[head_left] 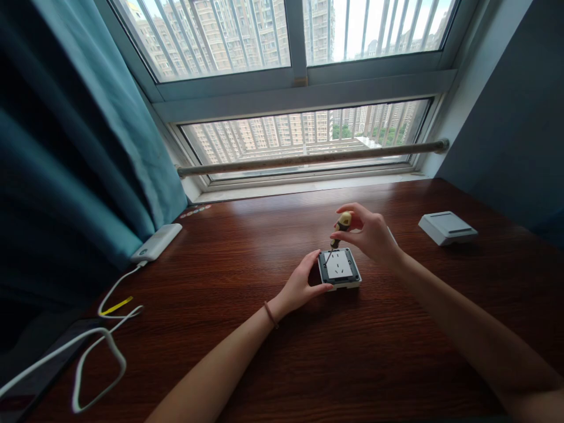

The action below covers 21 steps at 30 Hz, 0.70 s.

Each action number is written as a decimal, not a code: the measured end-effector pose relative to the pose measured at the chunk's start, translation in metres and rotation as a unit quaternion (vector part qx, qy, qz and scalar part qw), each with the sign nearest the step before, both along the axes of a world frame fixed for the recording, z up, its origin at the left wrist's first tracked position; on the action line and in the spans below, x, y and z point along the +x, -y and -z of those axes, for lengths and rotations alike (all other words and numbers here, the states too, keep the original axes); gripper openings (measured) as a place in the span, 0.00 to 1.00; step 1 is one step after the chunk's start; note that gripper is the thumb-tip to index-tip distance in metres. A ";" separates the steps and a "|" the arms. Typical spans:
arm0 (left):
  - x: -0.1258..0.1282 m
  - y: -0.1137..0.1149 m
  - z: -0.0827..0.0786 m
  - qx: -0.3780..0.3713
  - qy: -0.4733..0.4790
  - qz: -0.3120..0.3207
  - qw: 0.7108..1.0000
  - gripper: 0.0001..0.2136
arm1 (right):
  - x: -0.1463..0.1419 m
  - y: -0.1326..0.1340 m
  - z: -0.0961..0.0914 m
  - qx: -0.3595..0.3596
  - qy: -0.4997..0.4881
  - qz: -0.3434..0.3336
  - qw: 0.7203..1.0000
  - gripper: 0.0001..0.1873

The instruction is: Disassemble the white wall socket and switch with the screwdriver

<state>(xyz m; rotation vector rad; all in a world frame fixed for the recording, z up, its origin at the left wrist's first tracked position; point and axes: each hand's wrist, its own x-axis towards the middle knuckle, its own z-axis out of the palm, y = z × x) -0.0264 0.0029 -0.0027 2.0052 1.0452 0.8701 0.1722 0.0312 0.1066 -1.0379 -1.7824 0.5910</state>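
A square wall socket (339, 268) with a white face and grey frame lies flat on the dark wooden desk (282, 352). My left hand (301, 285) grips its left side, thumb along the front edge. My right hand (370, 232) pinches a small yellow-handled screwdriver (340, 226) from above. The screwdriver stands nearly upright, slightly tilted, with its tip at the socket's top-left corner.
A white switch plate box (447, 227) sits at the right rear of the desk. At the left lie a white power bank (156, 242) and a looping white cable (99, 341). A teal curtain (74, 147) hangs on the left, a window behind.
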 end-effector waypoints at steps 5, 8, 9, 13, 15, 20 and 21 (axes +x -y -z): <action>0.001 0.000 0.000 0.000 0.007 -0.003 1.000 0.38 | -0.001 0.005 0.002 0.056 -0.025 -0.022 0.998 0.19; 0.001 0.000 -0.003 -0.001 0.006 -0.006 1.000 0.37 | -0.001 0.004 0.001 0.069 -0.035 -0.070 0.995 0.16; 0.002 0.001 -0.003 -0.002 0.004 -0.007 1.000 0.37 | 0.000 0.003 0.001 0.059 -0.042 -0.095 0.993 0.16; 0.002 0.001 -0.005 -0.006 0.008 -0.009 1.000 0.37 | 0.003 0.001 0.000 0.031 -0.056 -0.166 0.984 0.19; 0.002 0.002 -0.006 -0.006 0.010 -0.008 1.000 0.37 | 0.004 0.001 -0.001 0.061 -0.032 -0.146 0.987 0.19; 0.001 0.001 -0.005 0.001 0.000 -0.012 1.000 0.37 | 0.006 0.002 -0.005 0.135 -0.002 -0.028 0.990 0.12; 0.001 0.001 -0.004 0.003 -0.001 -0.013 1.000 0.37 | 0.007 0.002 -0.006 0.137 0.004 -0.020 0.990 0.12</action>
